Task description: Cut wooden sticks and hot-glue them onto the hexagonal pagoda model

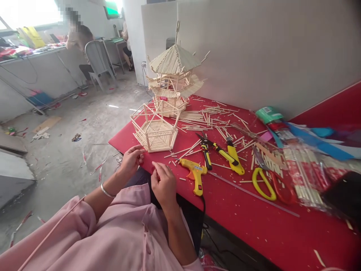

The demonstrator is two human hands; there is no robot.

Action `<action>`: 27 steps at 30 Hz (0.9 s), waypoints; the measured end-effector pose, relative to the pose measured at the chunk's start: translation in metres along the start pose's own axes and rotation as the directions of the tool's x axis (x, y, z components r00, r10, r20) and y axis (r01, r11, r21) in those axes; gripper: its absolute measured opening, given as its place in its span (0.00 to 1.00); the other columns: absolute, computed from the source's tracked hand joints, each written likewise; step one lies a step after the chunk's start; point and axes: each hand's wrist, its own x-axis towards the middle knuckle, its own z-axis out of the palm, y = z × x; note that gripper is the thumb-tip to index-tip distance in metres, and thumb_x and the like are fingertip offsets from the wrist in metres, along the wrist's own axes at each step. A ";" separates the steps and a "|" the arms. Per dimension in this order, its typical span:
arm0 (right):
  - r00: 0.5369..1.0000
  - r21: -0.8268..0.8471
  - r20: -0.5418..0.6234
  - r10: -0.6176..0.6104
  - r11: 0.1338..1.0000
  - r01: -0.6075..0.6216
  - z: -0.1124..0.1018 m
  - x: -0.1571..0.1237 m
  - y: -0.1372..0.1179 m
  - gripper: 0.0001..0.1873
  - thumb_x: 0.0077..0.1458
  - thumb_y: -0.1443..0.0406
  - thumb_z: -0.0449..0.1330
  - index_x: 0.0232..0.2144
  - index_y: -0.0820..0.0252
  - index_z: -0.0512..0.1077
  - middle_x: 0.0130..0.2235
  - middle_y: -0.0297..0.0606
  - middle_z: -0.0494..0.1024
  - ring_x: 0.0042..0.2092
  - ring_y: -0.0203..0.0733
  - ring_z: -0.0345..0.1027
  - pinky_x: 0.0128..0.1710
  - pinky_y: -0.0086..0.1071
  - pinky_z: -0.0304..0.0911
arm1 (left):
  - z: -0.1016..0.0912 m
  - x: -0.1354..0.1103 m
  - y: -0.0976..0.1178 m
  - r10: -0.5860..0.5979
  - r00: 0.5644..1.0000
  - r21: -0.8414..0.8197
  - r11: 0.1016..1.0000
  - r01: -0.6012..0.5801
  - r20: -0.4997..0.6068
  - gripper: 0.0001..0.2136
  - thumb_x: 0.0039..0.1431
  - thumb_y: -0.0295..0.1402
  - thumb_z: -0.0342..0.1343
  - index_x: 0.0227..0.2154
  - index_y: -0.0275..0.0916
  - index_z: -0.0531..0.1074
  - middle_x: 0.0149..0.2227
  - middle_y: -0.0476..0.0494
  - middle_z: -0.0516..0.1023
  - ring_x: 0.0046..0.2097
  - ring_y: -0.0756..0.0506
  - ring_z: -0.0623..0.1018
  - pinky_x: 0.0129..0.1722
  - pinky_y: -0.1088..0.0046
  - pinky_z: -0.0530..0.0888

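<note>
Left hand point(132, 162): loosely open, fingers bent, near the edge of the red surface point(248, 226).
Right hand point(164, 182): fingers curled inward; cannot tell whether anything is pinched.
Hexagonal pale wooden-stick frame point(156, 136): on the surface, just beyond the left hand.
Yellow plastic glue gun point(195, 172): lying right of the right hand.
Yellow-and-red-handled metal scissors point(271, 188): well to the right hand's right.
Tiered pale wooden-stick pagoda model point(175, 62): beyond both hands, behind the frame.

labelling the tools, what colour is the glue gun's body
Yellow; the glue gun shows best in the head view, the only one here.
</note>
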 end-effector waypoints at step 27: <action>0.994 0.070 0.077 0.078 0.994 -0.083 0.044 0.026 0.009 0.15 0.66 0.66 0.52 0.47 0.60 0.77 0.39 0.43 0.83 0.40 0.43 0.77 0.41 0.34 0.71 | 0.000 0.047 0.025 -0.163 0.986 0.108 0.981 0.158 0.033 0.14 0.39 0.36 0.68 0.22 0.36 0.69 0.15 0.54 0.65 0.16 0.56 0.60 0.12 0.81 0.51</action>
